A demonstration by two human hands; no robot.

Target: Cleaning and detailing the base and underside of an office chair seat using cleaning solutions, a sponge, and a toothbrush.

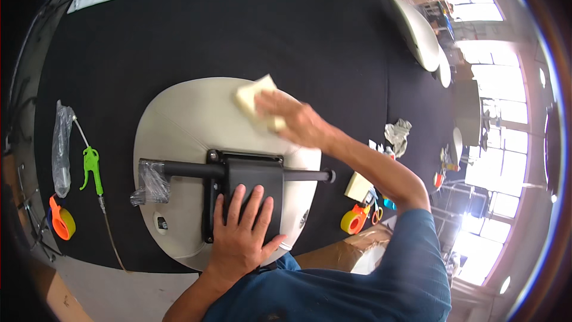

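A cream upturned chair seat [179, 119] lies on a black work table [238, 24]. A black metal mechanism plate [253, 173] with a lever bar [185, 170] is bolted to its underside; the bar's left end is wrapped in clear plastic [152, 182]. My left hand [241, 232] rests flat, fingers spread, on the black plate. My right hand [295, 120] presses a pale yellow sponge [253, 98] against the seat's far edge.
On the left lie a clear plastic bag [61, 149], a green air blow gun [91, 170] and an orange tape dispenser with yellow tape [61, 220]. On the right sit a second tape dispenser [354, 219], a sponge block [358, 186], a grey rag [398, 134] and other cream seats [420, 33].
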